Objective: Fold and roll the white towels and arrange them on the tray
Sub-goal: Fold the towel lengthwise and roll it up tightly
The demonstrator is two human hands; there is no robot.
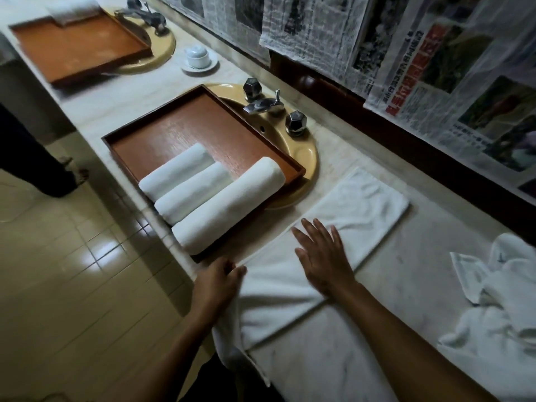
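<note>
The right hand point(322, 256) lies flat, fingers spread wide, on a long white cloth towel point(362, 204). The left hand point(217, 281) curls its fingers round that towel's near edge and grips it where the cloth drops over the front of the desk. The towel is folded into a strip and runs diagonally across the pale marble desk point(406, 285), just right of the tray.

Below and to the left is a floor of glossy cream tiles point(72, 256), where another person's dark trouser leg point(34, 158) and bare foot point(79, 177) show. Sheets of newspaper point(435, 68) cover the wall behind the desk.

A brown rectangular wooden tray point(188, 129) sits over a round yellow-beige sink point(307, 158). Three rolled white towels point(229, 201) lie side by side, touching, at the tray's near end. A second brown tray point(78, 50) rests on a farther sink point(166, 44) of the same kind, with a white cloth point(74, 10) at its far edge. A heap of loose white towels point(499, 300) lies at the desk's right end.

A chrome tap point(262, 104) with two faceted knobs stands behind the near tray. A small white lidded cup on a saucer point(198, 56) sits between the two sinks.
</note>
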